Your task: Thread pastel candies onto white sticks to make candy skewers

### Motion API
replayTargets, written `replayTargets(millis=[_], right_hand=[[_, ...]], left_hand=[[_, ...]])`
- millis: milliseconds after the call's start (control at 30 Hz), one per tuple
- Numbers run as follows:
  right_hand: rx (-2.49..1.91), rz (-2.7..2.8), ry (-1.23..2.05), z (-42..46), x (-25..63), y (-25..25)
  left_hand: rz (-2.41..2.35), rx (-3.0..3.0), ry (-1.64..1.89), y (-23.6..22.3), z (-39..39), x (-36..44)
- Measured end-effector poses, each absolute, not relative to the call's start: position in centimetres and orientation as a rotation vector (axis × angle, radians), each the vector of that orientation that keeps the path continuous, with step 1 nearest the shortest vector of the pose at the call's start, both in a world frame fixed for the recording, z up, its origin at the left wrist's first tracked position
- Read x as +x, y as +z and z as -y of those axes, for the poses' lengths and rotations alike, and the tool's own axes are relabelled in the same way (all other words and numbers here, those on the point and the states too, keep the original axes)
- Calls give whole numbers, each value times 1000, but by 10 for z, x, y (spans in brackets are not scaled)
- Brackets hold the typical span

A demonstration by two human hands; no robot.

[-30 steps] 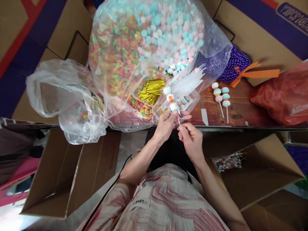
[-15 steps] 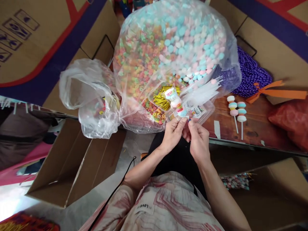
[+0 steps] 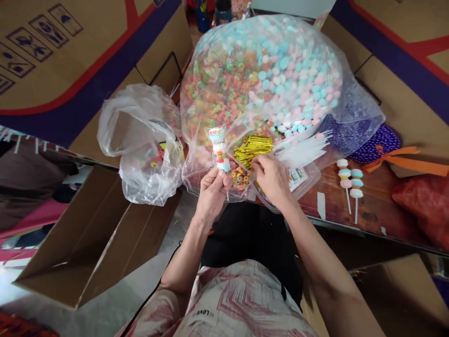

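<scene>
The candy stick is held upright by the left hand, gripped low between thumb and fingers. Its sweets are stacked above the grip, and a clear wrapper is seen around them. It is raised in front of the big bag, just left of the gold ties.

The ties are reached by the right hand, whose fingers are bent together at the edge of the pile; whether a tie is pinched there cannot be told. Small candy rings are seen between the two hands. White sticks are bunched beyond the right hand, with a clear tray beside them.

On the table, farther right, two skewers of sweets are laid side by side, near purple beads tied with an orange ribbon.
</scene>
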State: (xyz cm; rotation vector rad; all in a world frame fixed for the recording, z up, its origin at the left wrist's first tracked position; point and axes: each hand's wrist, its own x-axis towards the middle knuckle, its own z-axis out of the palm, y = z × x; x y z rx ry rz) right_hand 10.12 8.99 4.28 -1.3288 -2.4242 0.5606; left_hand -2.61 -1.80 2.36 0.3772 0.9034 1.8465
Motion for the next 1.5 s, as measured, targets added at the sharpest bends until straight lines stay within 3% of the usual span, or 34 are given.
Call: replayTargets(millis=[100, 200, 1033, 1300, 1500], right_hand=[[-1508, 2573, 224, -115, 88, 44], [-1577, 2699, 109, -127, 79, 45], [-1473, 2912, 82, -119, 79, 59], [-1283, 2569, 361, -118, 103, 57], [-1093, 1926, 955, -87, 125, 42]], left_hand=[[-883, 344, 1833, 20, 17, -26], [-862, 297, 1838, 17, 14, -23], [-950, 249, 1886, 8, 5, -9], [-1044, 281, 1923, -1, 0, -4], [-1101, 285, 1911, -4, 0, -1]])
